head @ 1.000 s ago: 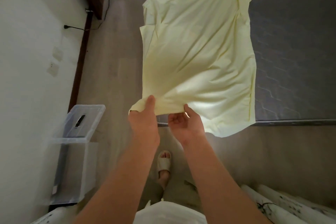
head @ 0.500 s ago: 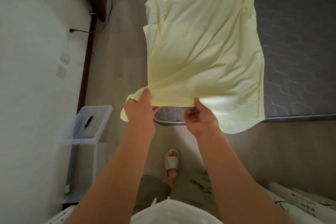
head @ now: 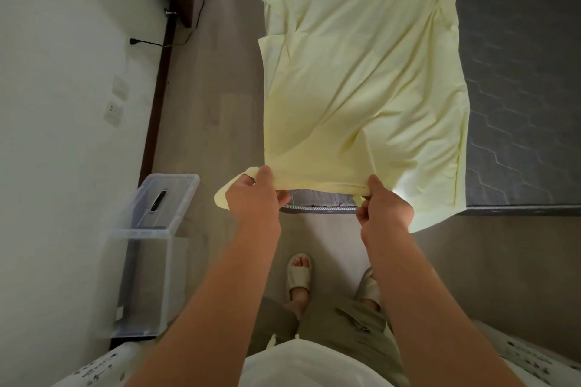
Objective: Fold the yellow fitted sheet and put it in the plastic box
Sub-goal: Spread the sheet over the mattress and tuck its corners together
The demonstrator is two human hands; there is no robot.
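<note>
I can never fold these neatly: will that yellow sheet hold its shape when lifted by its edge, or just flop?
Probably floppy: the yellow sheet creases toward the left hand and right hand, and its free corner droops over the mattress edge. Likely light too, since pinching fingers alone raise its edge. It would probably slump if released.

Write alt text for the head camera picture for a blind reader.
A person's left hand and right hand pinch the near edge of a yellow sheet lying on a grey mattress. A clear plastic box stands on the floor to the left, by the wall.
</note>
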